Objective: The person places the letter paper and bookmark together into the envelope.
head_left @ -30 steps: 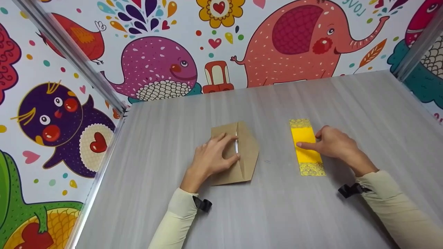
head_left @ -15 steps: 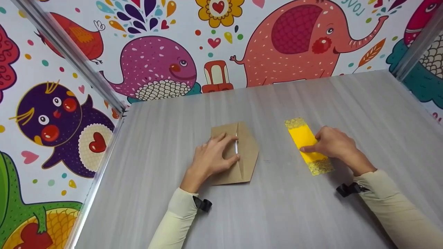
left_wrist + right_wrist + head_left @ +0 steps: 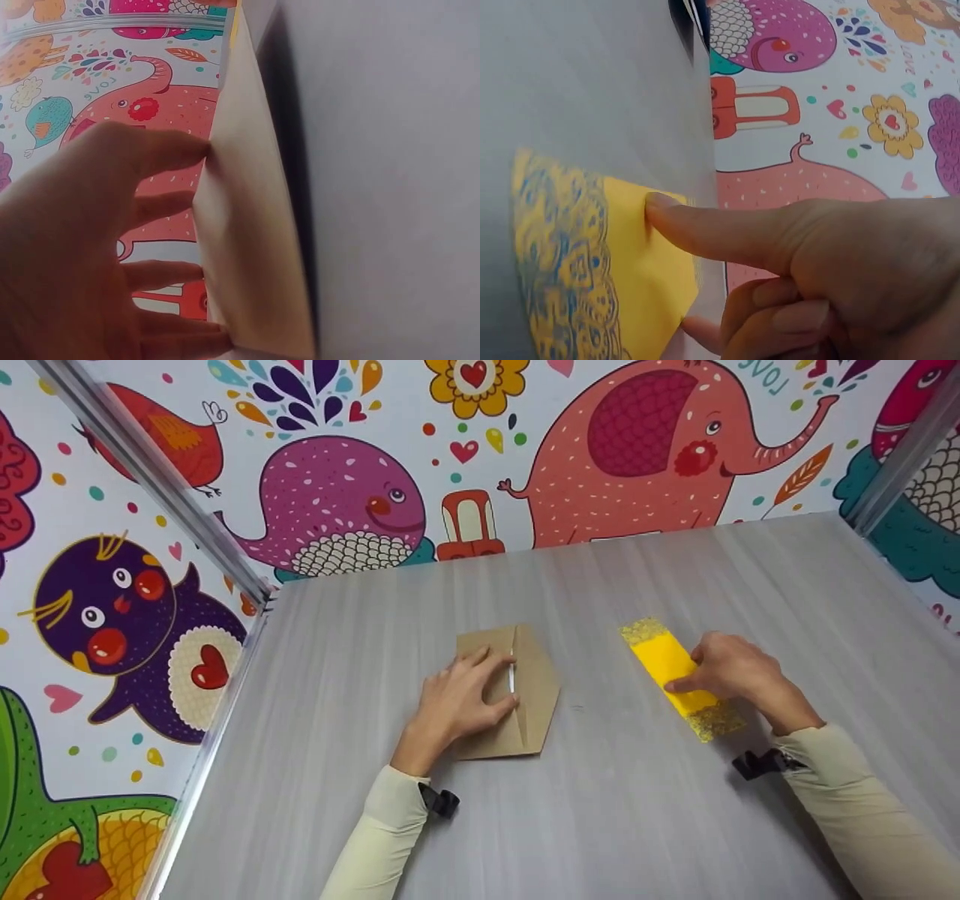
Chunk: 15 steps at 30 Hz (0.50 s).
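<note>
A brown paper envelope [image 3: 536,682] lies on the table with its pointed flap spread to the right. A thin white sliver shows at its opening. My left hand [image 3: 465,697] rests on the envelope, fingers apart; in the left wrist view its fingertips [image 3: 196,146] touch the paper's surface. To the right, a yellow paper strip [image 3: 664,664] with lace-patterned ends lies at a slant. My right hand [image 3: 731,667] pinches its right long edge, the thumb [image 3: 675,214] on top. Another fingertip shows at the strip's far edge in the right wrist view.
Both things are on a grey wood-grain table [image 3: 600,810]. A wall with cartoon animals [image 3: 637,457] stands behind it, and metal posts [image 3: 187,510] rise at the back corners. Bare tabletop separates the envelope from the strip.
The yellow strip has turned from nearly upright in the view to a slant, its lower end swinging right. My right thumb has drawn back toward its edge. The left hand stays on the envelope.
</note>
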Tool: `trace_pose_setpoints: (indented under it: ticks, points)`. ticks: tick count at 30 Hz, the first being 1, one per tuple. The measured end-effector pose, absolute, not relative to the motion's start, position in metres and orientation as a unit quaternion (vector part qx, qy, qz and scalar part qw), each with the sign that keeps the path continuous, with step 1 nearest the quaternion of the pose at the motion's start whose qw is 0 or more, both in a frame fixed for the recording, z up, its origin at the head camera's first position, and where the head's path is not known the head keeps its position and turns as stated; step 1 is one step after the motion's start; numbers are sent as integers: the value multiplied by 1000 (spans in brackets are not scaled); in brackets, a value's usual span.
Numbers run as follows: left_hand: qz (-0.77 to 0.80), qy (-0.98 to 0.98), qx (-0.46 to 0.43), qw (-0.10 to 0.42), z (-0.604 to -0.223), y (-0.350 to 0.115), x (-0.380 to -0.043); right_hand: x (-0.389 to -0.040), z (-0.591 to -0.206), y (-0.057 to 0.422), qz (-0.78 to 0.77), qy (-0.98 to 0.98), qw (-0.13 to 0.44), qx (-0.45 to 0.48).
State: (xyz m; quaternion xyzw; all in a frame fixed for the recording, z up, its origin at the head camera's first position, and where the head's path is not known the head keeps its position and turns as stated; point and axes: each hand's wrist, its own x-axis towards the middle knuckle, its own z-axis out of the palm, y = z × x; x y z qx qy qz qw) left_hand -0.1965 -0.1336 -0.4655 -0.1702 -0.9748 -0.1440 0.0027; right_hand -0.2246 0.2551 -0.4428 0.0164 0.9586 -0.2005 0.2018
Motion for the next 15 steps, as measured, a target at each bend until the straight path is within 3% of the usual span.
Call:
trace_pose_setpoints:
  ticks: [6,15]
  points:
    - [-143,-975,-170,4,-467,-133,-196,-231,-447,264,-240,946,217,34]
    - [-143,-975,-172,9,-466,-132,-196,-228,-445,271,-305,942,134,44]
